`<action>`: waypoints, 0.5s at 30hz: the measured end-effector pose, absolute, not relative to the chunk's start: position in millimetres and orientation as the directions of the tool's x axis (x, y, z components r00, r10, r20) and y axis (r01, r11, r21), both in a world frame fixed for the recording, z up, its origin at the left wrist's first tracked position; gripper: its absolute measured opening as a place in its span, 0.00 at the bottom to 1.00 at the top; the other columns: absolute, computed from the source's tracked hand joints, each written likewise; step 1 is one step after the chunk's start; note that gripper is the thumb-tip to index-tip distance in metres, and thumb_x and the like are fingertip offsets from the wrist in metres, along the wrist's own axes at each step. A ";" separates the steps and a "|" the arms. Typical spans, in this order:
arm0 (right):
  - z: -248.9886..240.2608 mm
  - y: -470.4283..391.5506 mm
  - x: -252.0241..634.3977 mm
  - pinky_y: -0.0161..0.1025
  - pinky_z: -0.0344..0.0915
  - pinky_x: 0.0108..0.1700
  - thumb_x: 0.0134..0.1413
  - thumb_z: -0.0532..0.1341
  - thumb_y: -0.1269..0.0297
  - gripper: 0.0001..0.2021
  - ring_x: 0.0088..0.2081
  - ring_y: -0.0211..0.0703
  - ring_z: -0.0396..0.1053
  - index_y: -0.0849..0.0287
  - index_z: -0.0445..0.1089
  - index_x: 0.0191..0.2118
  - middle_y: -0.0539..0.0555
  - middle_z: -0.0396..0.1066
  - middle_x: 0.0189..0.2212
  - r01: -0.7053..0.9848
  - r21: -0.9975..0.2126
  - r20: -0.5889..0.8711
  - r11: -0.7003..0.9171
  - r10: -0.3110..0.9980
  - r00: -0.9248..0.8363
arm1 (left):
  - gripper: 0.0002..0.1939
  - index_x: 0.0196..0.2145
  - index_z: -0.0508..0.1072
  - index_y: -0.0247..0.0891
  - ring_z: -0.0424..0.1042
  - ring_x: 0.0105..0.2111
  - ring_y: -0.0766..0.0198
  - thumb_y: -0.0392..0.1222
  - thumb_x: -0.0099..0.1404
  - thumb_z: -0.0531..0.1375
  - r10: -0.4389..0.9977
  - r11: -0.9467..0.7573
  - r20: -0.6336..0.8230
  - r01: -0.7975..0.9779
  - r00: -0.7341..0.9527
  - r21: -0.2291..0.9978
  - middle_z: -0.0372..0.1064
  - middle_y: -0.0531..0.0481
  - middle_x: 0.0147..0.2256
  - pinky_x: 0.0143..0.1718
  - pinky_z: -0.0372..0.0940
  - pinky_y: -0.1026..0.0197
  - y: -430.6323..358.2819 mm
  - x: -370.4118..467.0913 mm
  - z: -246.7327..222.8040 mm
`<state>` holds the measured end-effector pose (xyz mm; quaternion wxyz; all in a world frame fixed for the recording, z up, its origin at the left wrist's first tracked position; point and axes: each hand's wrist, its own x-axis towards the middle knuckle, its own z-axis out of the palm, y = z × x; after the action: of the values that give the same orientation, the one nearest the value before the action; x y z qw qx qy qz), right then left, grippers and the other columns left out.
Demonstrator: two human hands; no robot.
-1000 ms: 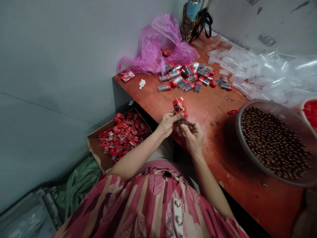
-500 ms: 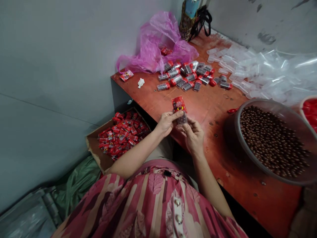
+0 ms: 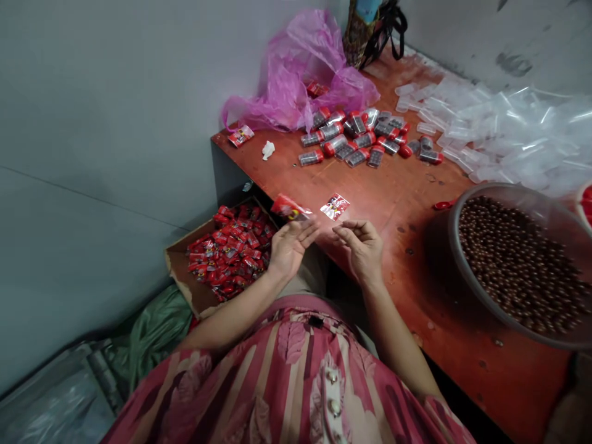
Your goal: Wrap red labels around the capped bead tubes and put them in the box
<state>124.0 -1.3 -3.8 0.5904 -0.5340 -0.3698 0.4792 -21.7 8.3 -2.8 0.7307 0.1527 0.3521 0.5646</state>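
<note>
My left hand (image 3: 293, 245) is turned on its side near the table edge, fingers stretched out. Right above those fingers is a blurred red printed packet (image 3: 290, 208), tilted toward the box; whether it still touches them I cannot tell. My right hand (image 3: 363, 248) has thumb and forefinger pinched together; anything between them is too small to make out. Just beyond these fingertips a flat red-and-white printed sachet (image 3: 335, 206) lies on the orange-red table (image 3: 393, 197). Below my left hand stands a cardboard box (image 3: 178, 262) full of red packets (image 3: 231, 246).
Several small clear containers with red caps (image 3: 358, 145) and dark balls lie beyond, before a pink plastic bag (image 3: 296, 68). Empty clear tubes (image 3: 499, 135) are heaped at the right. A large tub (image 3: 456, 253) holds brown balls (image 3: 518, 265). A wall (image 3: 92, 111) bounds the left.
Both hands held the packet together before. Now they are apart, and the packet has moved left with my left hand, whose fingers have straightened. The sachet on the table has come into sight.
</note>
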 end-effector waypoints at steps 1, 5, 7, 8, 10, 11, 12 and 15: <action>-3.6 -0.7 127.4 0.36 0.71 0.29 0.46 0.67 0.61 0.12 0.26 0.37 0.72 0.58 0.67 0.35 0.48 0.73 0.26 -0.157 -0.987 -0.072 -0.027 0.955 0.286 | 0.21 0.35 0.75 0.35 0.75 0.38 0.58 0.56 0.50 0.65 0.924 0.326 -0.370 -0.697 0.093 0.639 0.75 0.42 0.40 0.40 0.69 0.58 4.4 -27.9 -5.3; -4.0 2.7 142.4 0.34 0.70 0.27 0.49 0.64 0.58 0.10 0.24 0.35 0.71 0.59 0.67 0.34 0.49 0.73 0.27 -0.097 -0.995 -0.052 -0.019 0.932 0.359 | 0.20 0.38 0.76 0.38 0.75 0.37 0.55 0.53 0.50 0.66 0.946 0.322 -0.317 -0.336 0.073 0.885 0.75 0.42 0.38 0.39 0.69 0.56 9.1 -31.8 -10.7; -4.3 3.5 146.1 0.34 0.70 0.27 0.50 0.63 0.57 0.10 0.24 0.35 0.71 0.59 0.67 0.34 0.50 0.74 0.27 -0.065 -0.998 -0.047 -0.025 0.931 0.362 | 0.18 0.39 0.77 0.42 0.69 0.49 0.54 0.46 0.49 0.68 0.990 0.119 -0.110 -0.116 0.083 0.986 0.73 0.44 0.46 0.53 0.61 0.55 27.6 -22.0 -11.5; -4.4 3.6 146.8 0.34 0.70 0.27 0.50 0.63 0.57 0.11 0.24 0.35 0.71 0.59 0.67 0.34 0.50 0.74 0.28 -0.050 -0.998 -0.047 -0.032 0.931 0.361 | 0.19 0.40 0.76 0.45 0.63 0.55 0.53 0.44 0.48 0.68 0.994 0.007 -0.004 -0.020 0.106 1.000 0.70 0.46 0.50 0.58 0.54 0.54 39.2 -15.6 -12.5; -4.9 3.1 146.7 0.34 0.69 0.27 0.50 0.63 0.57 0.11 0.24 0.35 0.70 0.59 0.68 0.33 0.50 0.73 0.27 -0.032 -0.998 -0.059 -0.051 0.931 0.360 | 0.19 0.41 0.76 0.45 0.53 0.61 0.52 0.41 0.49 0.68 0.977 -0.148 0.116 0.172 0.181 0.974 0.65 0.47 0.54 0.63 0.41 0.49 62.0 -2.3 -17.4; -5.2 2.7 146.5 0.33 0.69 0.26 0.50 0.63 0.57 0.11 0.23 0.34 0.70 0.59 0.68 0.33 0.50 0.73 0.27 -0.032 -0.998 -0.069 -0.061 0.930 0.360 | 0.18 0.41 0.76 0.45 0.50 0.62 0.51 0.40 0.50 0.67 0.967 -0.193 0.139 0.257 0.215 0.947 0.65 0.47 0.55 0.63 0.36 0.47 71.3 3.7 -21.2; -5.6 2.3 146.6 0.33 0.69 0.26 0.50 0.64 0.57 0.10 0.23 0.34 0.69 0.59 0.68 0.33 0.50 0.73 0.26 -0.036 -0.997 -0.078 -0.070 0.930 0.359 | 0.16 0.41 0.76 0.45 0.49 0.63 0.50 0.39 0.52 0.66 0.959 -0.224 0.150 0.321 0.240 0.920 0.65 0.47 0.55 0.63 0.34 0.46 78.6 8.8 -25.6; -6.3 2.5 148.3 0.33 0.68 0.26 0.50 0.64 0.58 0.10 0.23 0.34 0.69 0.59 0.68 0.32 0.49 0.73 0.25 -0.047 -0.996 -0.092 -0.080 0.928 0.362 | 0.11 0.39 0.76 0.46 0.49 0.63 0.51 0.37 0.57 0.62 0.951 -0.266 0.167 0.414 0.258 0.871 0.66 0.48 0.54 0.63 0.32 0.43 88.9 18.0 -38.4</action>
<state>148.3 2.5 -6.3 0.5693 -0.5974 -0.3685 0.4280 18.0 88.9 -38.4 0.3641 0.7047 0.4844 0.3690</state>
